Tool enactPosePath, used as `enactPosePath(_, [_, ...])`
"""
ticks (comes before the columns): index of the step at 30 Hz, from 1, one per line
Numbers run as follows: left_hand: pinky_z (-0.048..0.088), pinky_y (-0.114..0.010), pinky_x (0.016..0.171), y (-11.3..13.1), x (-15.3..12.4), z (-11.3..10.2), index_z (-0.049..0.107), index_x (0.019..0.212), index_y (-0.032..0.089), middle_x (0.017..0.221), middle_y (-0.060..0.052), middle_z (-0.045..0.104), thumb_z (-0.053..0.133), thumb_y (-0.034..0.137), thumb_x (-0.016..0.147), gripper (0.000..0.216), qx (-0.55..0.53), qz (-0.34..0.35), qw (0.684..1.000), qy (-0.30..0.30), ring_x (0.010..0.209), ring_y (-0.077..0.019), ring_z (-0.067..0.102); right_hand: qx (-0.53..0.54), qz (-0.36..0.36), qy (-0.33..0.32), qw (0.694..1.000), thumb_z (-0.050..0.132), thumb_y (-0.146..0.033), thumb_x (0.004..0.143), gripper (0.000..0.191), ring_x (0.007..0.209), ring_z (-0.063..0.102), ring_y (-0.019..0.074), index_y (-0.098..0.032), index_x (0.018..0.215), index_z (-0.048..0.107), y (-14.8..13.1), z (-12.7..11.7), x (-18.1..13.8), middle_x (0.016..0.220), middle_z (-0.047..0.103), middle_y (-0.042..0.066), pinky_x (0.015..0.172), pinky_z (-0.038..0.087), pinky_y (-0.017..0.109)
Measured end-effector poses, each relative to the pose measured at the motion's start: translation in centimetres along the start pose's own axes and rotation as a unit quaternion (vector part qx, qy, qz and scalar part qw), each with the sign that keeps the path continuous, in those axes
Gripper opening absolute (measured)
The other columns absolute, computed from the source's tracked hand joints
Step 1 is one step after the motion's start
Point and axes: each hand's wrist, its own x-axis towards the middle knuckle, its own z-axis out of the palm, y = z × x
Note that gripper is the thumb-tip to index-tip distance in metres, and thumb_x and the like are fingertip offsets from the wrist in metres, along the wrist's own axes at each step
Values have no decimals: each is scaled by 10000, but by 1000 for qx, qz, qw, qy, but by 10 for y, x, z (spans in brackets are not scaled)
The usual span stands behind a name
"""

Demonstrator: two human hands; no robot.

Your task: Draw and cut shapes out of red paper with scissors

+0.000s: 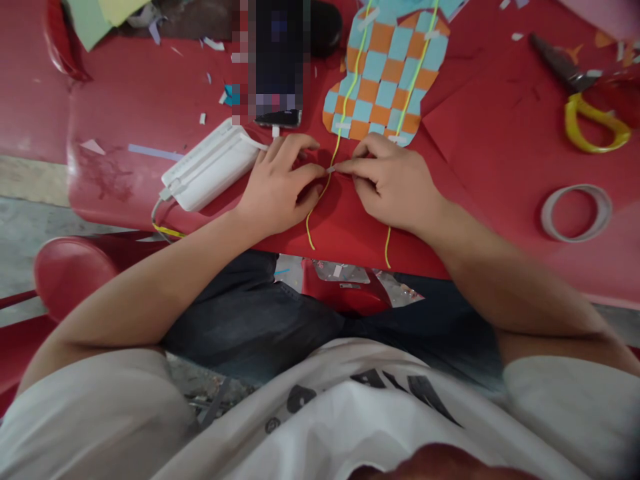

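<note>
Soft even daylight, faint shadows, edges warped, slight blur

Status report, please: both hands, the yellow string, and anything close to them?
Left hand and right hand pinch small tape piece on yellow string. String runs over woven paper. White power bank touches left hand; tape roll apart.

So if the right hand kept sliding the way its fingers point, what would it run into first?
The right hand points left across the red paper, fingertips at a small white tape piece on the yellow string. Straight on, it would meet the left hand almost at once; their fingertips already nearly touch.
</note>
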Motion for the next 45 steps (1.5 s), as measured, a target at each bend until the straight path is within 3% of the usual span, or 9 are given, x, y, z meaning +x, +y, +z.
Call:
enactPosePath(12, [496,-691,1176,-1,-1,2,803,1246,285,1567,-112,645,646,313,1048,254,16,4,1000,14,1382,-408,642,-5,-19,23,1000,517,-256,1116,383,1097,692,311,-232,1344,824,5,1,-1,1241,750,134,844,528,426])
enactPosePath(18, [504,-677,1182,-1,0,0,800,1232,283,1566,-124,644,637,328,1069,235,23,11,1000,5,1358,-393,666,-7,-42,44,998,531,-276,1105,373,1051,687,291,-256,1322,833,9,7,-2,1210,742,108,811,525,413])
enactPosePath(35, [463,-738,1238,0,0,0,760,1368,298,1651,-109,576,635,312,1060,333,17,-13,999,-25,1459,-436,611,-49,-47,18,998,548,-301,1117,405,1004,682,253,-287,1430,804,8,7,-1,1312,711,97,754,489,375])
enactPosePath(45, [460,-699,1239,0,0,0,758,1383,283,1670,-127,550,618,291,1070,343,38,-6,999,-33,1502,-438,577,-64,-40,-6,997,525,-297,1131,419,994,670,255,-262,1449,795,2,2,0,1331,699,122,730,432,371])
